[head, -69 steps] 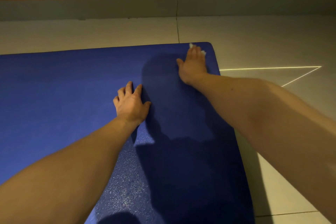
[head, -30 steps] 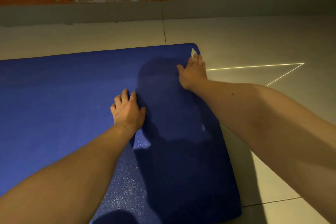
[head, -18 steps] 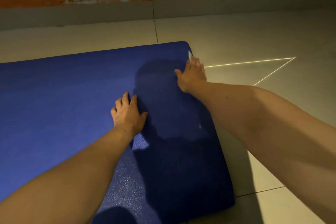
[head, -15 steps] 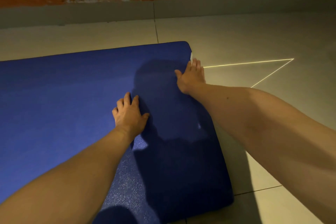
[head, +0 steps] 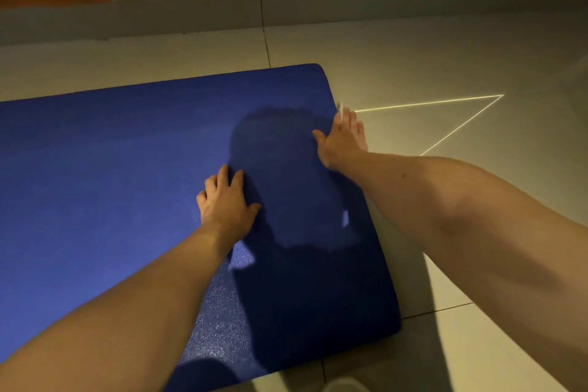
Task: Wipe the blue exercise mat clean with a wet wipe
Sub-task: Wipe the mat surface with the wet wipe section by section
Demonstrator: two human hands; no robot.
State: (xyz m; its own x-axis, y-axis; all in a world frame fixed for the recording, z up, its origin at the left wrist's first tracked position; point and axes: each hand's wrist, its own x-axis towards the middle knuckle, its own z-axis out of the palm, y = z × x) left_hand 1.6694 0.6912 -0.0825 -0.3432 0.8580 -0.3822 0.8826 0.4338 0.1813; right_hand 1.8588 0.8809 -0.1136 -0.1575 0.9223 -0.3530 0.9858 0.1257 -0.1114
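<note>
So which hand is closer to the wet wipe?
Right. The right hand presses the wet wipe at the right edge of the blue mat, a sliver showing past its fingertips; the left hand rests on the mat, apart from it.

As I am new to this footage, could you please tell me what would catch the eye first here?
The blue mat fills the left and middle of the view. The left hand lies flat near its middle; the right hand is at its right edge, a white wipe peeking out beyond it. Thin bright lines cross the floor beyond.
</note>
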